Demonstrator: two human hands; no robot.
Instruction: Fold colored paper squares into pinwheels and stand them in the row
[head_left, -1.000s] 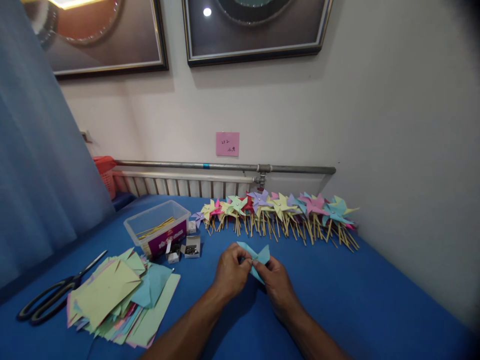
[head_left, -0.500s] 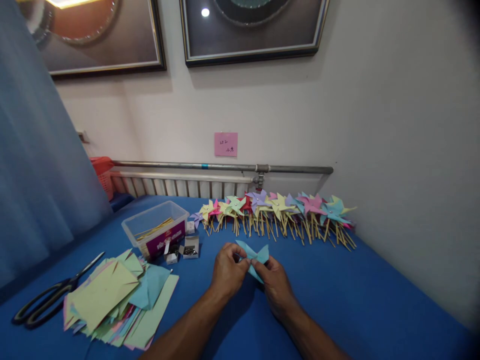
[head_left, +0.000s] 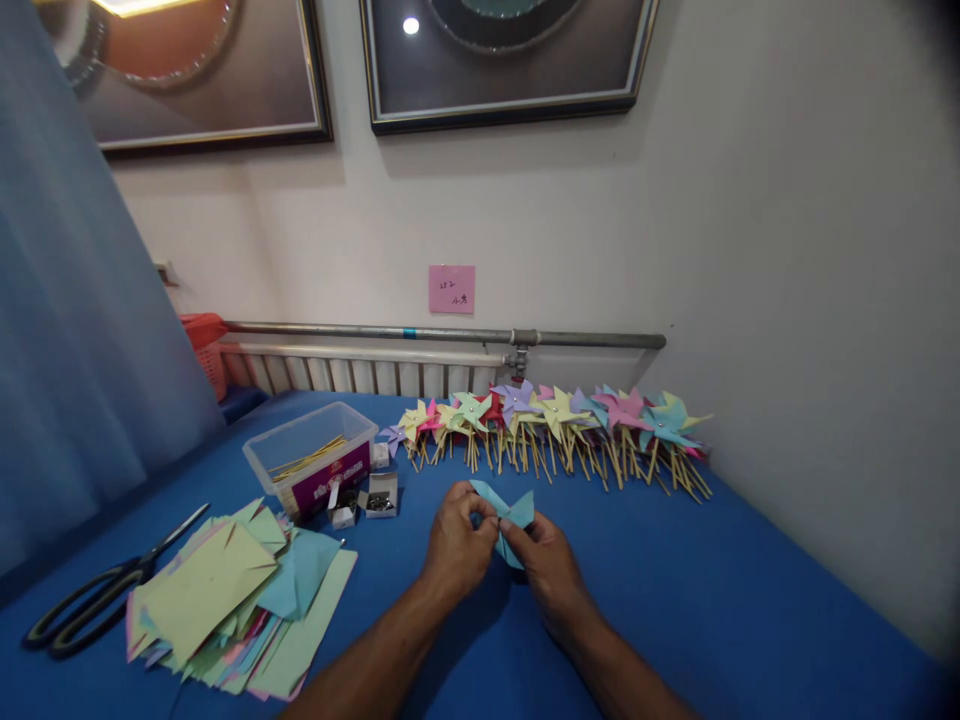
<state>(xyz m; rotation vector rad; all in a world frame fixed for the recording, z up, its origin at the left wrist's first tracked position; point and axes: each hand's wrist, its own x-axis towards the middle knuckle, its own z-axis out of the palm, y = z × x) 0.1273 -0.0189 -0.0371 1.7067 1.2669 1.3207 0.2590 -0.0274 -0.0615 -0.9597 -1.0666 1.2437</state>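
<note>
Two hands meet over the blue tabletop [head_left: 675, 600] at about 6 o'clock in the view, both pinching a light-blue paper pinwheel blade [head_left: 508, 512]. The left hand [head_left: 457, 548] has its thumb and forefinger closed on the left wing of the paper; the right hand [head_left: 547, 565] nips the folded centre from the other side, fingertips nearly touching those of the left. The paper sits just above the cloth, held between them, not lying flat.

Compared with a second ago, the two hands have drawn closer together and the blade's wings look more gathered toward the middle; the lower point that showed below the right thumb is now mostly tucked behind the fingers. That suggests the folding of corners to the centre is well along, though whether a pin is already through is too small to tell. The view has also shifted slightly since the earliest picture, then held steady.

At 12 o'clock from the hands, a row of finished pinwheels [head_left: 555, 425] on wooden sticks lies against the wall. At 10 o'clock stands a clear plastic tub [head_left: 311, 455] holding sticks, with two small open boxes of pins [head_left: 381, 495] just beside it. At 9 o'clock spreads a loose pile of cut coloured paper squares [head_left: 232, 600], and beyond it, near the left edge, lie black-handled scissors [head_left: 97, 595]. None of these has moved.
</note>
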